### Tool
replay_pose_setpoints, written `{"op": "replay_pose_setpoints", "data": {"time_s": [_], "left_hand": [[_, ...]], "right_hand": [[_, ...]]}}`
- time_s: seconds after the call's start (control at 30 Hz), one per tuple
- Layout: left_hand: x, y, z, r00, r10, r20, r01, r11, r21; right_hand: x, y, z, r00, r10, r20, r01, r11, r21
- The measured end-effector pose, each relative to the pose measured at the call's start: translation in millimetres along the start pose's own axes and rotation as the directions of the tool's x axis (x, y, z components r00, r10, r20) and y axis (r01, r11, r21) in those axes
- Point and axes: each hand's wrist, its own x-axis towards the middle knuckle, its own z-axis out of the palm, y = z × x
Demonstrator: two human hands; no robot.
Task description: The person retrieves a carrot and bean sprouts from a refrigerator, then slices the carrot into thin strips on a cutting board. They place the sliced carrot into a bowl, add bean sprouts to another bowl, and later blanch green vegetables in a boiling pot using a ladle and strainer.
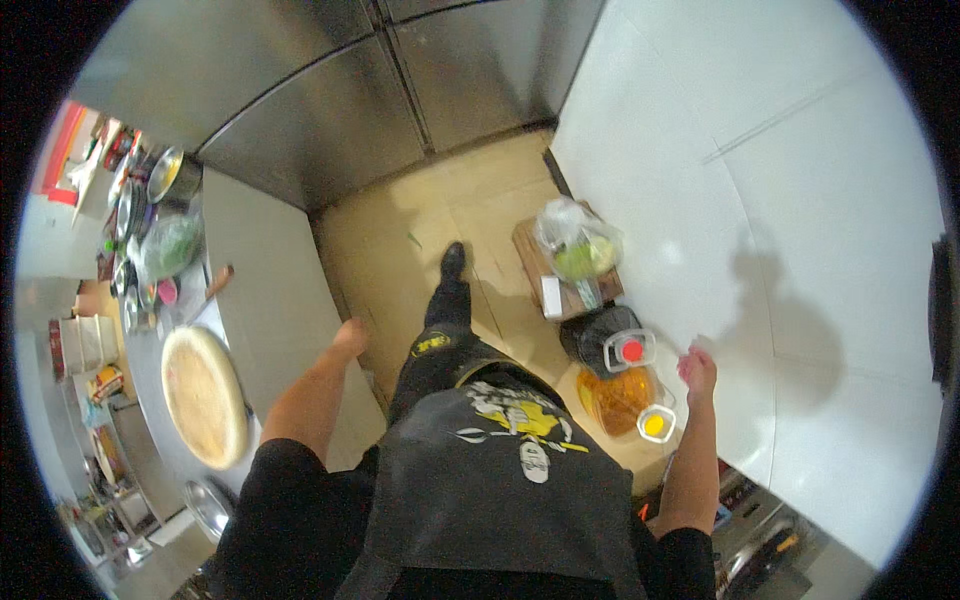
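My left hand point(350, 338) hangs beside the white side of the counter, over the floor. Its back faces up and hides the fingers, so its grip does not show. My right hand point(698, 370) is out to the right, near the white wall. Its fingers are blurred, and I cannot tell whether they hold anything. Nearest to it on the floor are a clear jug with a red cap point(631, 351) and a large container of orange-yellow oil point(617, 398) with a yellow cap. One black shoe point(454, 262) is forward on the floor.
Steel cabinet doors point(310, 110) stand ahead. Along the right wall point(800, 200), a bag of green vegetables point(578, 240) rests on a brown box. On the left counter are a round cutting board point(204, 397), a cleaver point(205, 297), a bagged green vegetable point(170, 246) and several pots.
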Motion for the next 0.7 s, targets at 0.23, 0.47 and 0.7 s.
{"op": "replay_pose_setpoints", "data": {"time_s": [0.23, 0.47, 0.7], "left_hand": [[98, -222, -252, 0.825, -0.532, -0.191, 0.145, 0.525, -0.838], [94, -432, -499, 0.64, -0.328, -0.695, 0.534, 0.841, 0.094], [139, -463, -513, 0.799, -0.3, -0.52, 0.526, 0.769, 0.365]], "right_hand": [[47, 156, 105, 0.858, 0.42, 0.296, -0.449, 0.892, 0.038], [126, 13, 267, 0.918, 0.253, 0.307, -0.103, 0.897, -0.431], [325, 77, 355, 0.93, 0.037, 0.365, 0.296, 0.511, -0.807]]}}
